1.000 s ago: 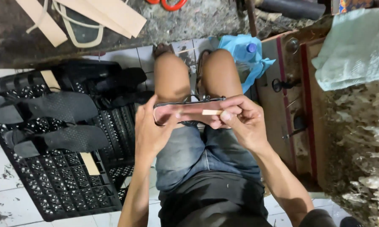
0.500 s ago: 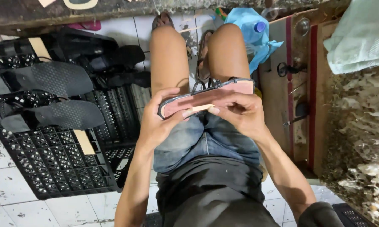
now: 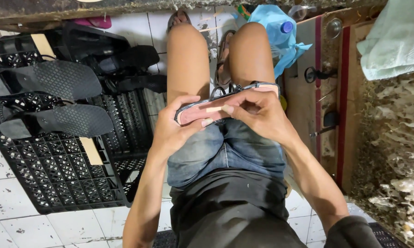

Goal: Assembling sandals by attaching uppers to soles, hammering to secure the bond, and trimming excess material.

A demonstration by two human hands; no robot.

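Observation:
I sit with a flat sandal (image 3: 202, 111) held sole-up over my lap; its pink insole side faces me and dark straps hang at its far end. My left hand (image 3: 174, 128) grips the sandal's near end, thumb on top. My right hand (image 3: 257, 110) holds the far part and pinches a small pale strip (image 3: 214, 109) against the sole with its fingertips. My bare knees and denim shorts lie under the sandal.
A black plastic crate (image 3: 55, 174) lies on the tiled floor at left with two dark sandal soles (image 3: 64, 98) on it. A blue bag with a bottle (image 3: 278, 32) sits beyond my right knee. A wooden box with red edges (image 3: 328, 92) stands at right.
The view has shifted and drawn closer. The sandal has tilted, its far end rising to the right. Both hands keep their grip, with the right fingers still on the pale strip.

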